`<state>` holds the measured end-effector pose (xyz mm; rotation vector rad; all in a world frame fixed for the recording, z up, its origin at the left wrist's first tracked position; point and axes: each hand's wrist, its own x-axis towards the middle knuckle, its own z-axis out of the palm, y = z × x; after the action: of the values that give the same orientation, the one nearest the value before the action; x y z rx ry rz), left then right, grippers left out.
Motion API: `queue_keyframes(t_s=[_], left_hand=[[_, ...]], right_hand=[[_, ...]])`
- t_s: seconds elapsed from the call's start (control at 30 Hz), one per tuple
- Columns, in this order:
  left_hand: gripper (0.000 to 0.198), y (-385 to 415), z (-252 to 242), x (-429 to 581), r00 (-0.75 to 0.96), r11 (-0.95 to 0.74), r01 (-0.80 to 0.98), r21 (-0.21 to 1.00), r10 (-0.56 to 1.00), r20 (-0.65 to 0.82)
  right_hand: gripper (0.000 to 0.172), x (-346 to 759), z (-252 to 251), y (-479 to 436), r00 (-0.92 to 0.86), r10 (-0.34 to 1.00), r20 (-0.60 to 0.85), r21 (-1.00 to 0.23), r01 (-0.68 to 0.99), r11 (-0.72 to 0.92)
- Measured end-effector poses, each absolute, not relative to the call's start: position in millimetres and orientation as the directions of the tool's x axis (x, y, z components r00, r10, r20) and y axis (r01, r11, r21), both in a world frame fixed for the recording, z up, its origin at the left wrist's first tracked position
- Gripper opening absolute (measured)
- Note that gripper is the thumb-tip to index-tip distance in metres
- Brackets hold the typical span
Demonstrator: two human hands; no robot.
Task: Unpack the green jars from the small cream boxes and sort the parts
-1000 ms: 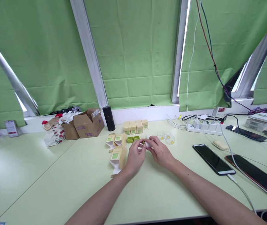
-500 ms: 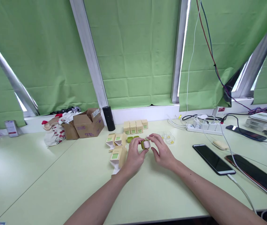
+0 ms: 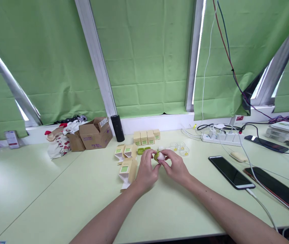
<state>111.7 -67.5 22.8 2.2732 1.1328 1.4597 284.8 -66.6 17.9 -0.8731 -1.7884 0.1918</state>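
Over the middle of the table, my left hand (image 3: 147,169) holds a small olive-green case (image 3: 156,156) between thumb and fingertips. A pale pinkish-white rounded piece (image 3: 161,156) sticks out of its right side, and my right hand (image 3: 176,167) pinches that piece. What the piece is I cannot make out. Just behind my left hand lie green open cases (image 3: 140,151). To the left stand opened cardboard boxes with green labels, the nearest box (image 3: 128,171) beside my left wrist. Clear plastic trays (image 3: 183,150) with yellow bits lie behind my right hand.
Several small closed boxes (image 3: 144,138) stand in a row at the back, near a black cylinder (image 3: 117,128) and a brown carton (image 3: 95,134). On the right lie a phone (image 3: 230,172) on a cable, a dark phone (image 3: 278,189) and a power strip (image 3: 223,139).
My right hand has moved left and closed on the pale piece, which it was apart from before. The green case has turned slightly in my left hand.
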Motion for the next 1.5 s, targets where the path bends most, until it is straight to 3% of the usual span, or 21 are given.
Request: queue_keyframes(t_s=[0.23, 0.43, 0.8, 1.03, 1.5], left_hand=[[0.028, -66.7, 25.7, 114.4, 0.205, -0.642, 0.334, 0.69, 0.764, 0.612], [0.033, -63.3, 22.6, 116.6, 0.167, -0.574, 0.265, 0.775, 0.819, 0.55], [0.03, -59.4, 20.1, 115.4, 0.15, -0.553, 0.266, 0.79, 0.833, 0.533], [0.028, -63.6, 21.7, 116.0, 0.157, -0.592, 0.353, 0.724, 0.801, 0.578], [0.029, -58.4, 23.9, 118.3, 0.143, -0.564, 0.396, 0.725, 0.818, 0.558]], right_hand=[[0.031, 295.0, 14.7, -61.5, -0.307, 0.488, 0.817, -0.141, 0.714, 0.686], [0.03, 294.3, 15.6, -61.1, -0.392, 0.478, 0.786, 0.012, 0.782, 0.623], [0.038, 293.2, 13.0, -62.1, -0.379, 0.563, 0.734, -0.153, 0.716, 0.681], [0.033, 293.1, 14.6, -62.2, -0.382, 0.568, 0.729, -0.161, 0.711, 0.684], [0.028, 286.2, 18.6, -62.5, -0.411, 0.616, 0.672, -0.135, 0.75, 0.648]])
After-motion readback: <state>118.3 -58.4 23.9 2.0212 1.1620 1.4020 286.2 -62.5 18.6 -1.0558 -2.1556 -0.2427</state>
